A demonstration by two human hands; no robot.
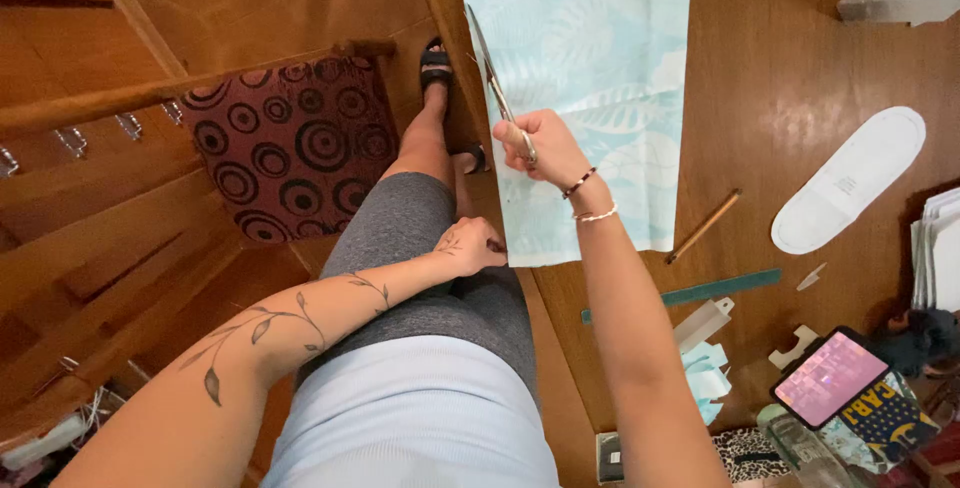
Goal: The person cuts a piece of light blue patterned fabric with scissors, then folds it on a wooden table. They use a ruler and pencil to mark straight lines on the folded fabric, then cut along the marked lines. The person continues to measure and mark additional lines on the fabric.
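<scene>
Seemingly mid-cut, the right hand (pixel 535 143) grips scissors (pixel 493 78) pointing away along the cloth (pixel 610 98); the left hand (pixel 470 246) pinches its near corner.

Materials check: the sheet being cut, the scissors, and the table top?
Sheet: looks like woven fabric, matte, pale blue with a white leaf print; it lies limp and flat over the table edge. Scissors: likely steel, with bright, reflective blades; the handles are hidden in the right hand. Table: seems varnished wood, brown grain with glossy light reflections.
</scene>
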